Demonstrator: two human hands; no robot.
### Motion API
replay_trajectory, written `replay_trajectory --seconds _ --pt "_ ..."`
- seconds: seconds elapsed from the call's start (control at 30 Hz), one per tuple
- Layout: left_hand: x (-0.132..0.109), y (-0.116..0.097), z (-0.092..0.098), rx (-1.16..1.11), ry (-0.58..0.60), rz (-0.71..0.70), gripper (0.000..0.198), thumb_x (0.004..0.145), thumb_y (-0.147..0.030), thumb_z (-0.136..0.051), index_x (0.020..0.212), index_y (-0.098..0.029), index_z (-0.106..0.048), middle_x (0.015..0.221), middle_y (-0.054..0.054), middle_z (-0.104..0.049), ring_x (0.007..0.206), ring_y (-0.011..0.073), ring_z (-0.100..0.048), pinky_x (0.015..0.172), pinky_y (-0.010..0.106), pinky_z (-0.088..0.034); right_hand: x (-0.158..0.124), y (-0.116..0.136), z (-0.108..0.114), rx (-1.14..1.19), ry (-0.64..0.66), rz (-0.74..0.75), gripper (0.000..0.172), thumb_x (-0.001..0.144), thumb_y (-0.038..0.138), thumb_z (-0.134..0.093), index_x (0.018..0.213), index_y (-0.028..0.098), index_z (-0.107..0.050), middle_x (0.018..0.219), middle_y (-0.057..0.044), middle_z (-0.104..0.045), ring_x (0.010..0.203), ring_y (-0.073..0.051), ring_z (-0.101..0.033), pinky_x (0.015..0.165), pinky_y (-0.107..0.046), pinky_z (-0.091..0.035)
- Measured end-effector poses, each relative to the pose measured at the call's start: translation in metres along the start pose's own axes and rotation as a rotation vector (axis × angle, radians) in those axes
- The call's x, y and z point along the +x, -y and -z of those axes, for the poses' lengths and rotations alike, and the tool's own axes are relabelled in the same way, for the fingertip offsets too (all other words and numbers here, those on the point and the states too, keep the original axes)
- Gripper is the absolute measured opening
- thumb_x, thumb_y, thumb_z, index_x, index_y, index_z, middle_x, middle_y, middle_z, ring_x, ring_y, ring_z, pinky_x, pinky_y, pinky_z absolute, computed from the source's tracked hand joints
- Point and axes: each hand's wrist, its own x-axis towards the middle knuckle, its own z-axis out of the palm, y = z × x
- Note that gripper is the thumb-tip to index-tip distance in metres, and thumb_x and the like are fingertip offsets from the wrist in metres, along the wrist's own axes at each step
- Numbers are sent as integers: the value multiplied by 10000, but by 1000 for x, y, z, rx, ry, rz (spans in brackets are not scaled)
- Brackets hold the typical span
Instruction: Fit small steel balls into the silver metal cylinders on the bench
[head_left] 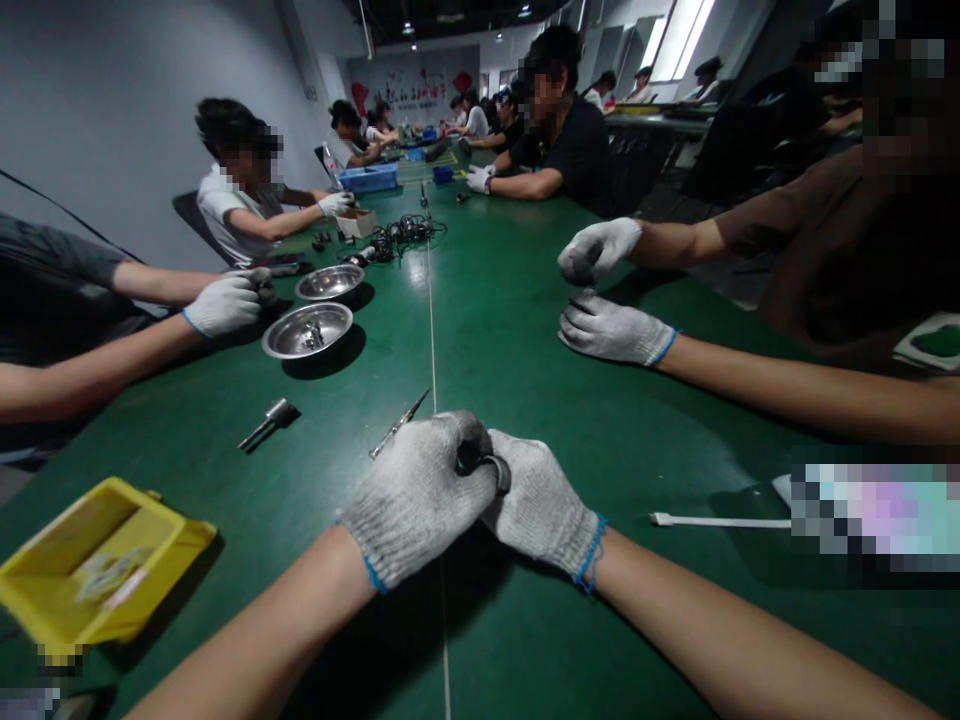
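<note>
My left hand [424, 495], in a white knit glove, and my right hand [536, 495], gloved alike, meet over the green table. Between them is a small dark curved part [496, 472], ring-like at its near end. The left fingers are wrapped round it; the right fingers close in from the other side and are mostly hidden, so I cannot tell its full shape. Just beyond my left hand lies a slim metal screwdriver [397, 427]. A grey cylindrical part with two prongs [270, 422] rests farther left.
At lower left stands a yellow bin [161, 580] with small pieces inside. Two metal bowls [307, 332] sit beyond it, near a tangle of black cables [405, 236]. A white cable [720, 522] lies at right. Gloved co-workers' hands [619, 332] work on both sides.
</note>
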Motion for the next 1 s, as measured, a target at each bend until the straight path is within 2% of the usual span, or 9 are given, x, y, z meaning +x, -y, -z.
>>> replay_trajectory --seconds 0.17,0.33,0.57,0.77,0.9,1.0 --pt "0 -1 -2 -13 -23 11 82 785 -177 -654 830 -201 -717 793 6 -734 739 186 -663 671 298 -459 1 -1 0 12 -6 -2 69 769 213 -624 835 222 -644 819 -70 -758 770 -242 -747 741 -324 -597" --pt "3 1 -1 -169 34 70 98 770 -155 -655 829 -195 -723 776 -1 -733 728 176 -672 665 286 -489 0 -1 1 5 10 -37 68 764 223 -650 828 224 -627 810 -61 -751 768 -237 -742 731 -318 -593" --pt "8 9 1 -328 89 37 53 766 -161 -665 785 -180 -711 706 -21 -714 663 141 -652 586 229 -473 1 0 1 -39 24 -79 48 792 230 -652 807 224 -607 789 -62 -738 802 -249 -751 759 -330 -589" --pt "11 13 1 -459 151 31 155 759 -95 -595 828 -168 -713 811 7 -772 740 149 -705 688 241 -547 1 -1 1 -14 25 -122 59 775 217 -658 775 229 -600 744 -44 -720 758 -233 -736 701 -298 -561" --pt "11 14 0 -464 159 32 114 768 -131 -618 825 -168 -710 796 5 -768 716 147 -695 660 238 -536 1 -2 0 -44 20 -114 43 771 215 -641 771 227 -599 753 -54 -723 748 -237 -732 690 -302 -548" --pt "10 13 -1 -388 110 45 52 763 -181 -658 784 -177 -705 732 -9 -738 676 142 -666 605 229 -498 0 -2 -1 -59 14 -96 23 792 228 -621 781 226 -601 766 -63 -727 765 -247 -740 706 -314 -556"
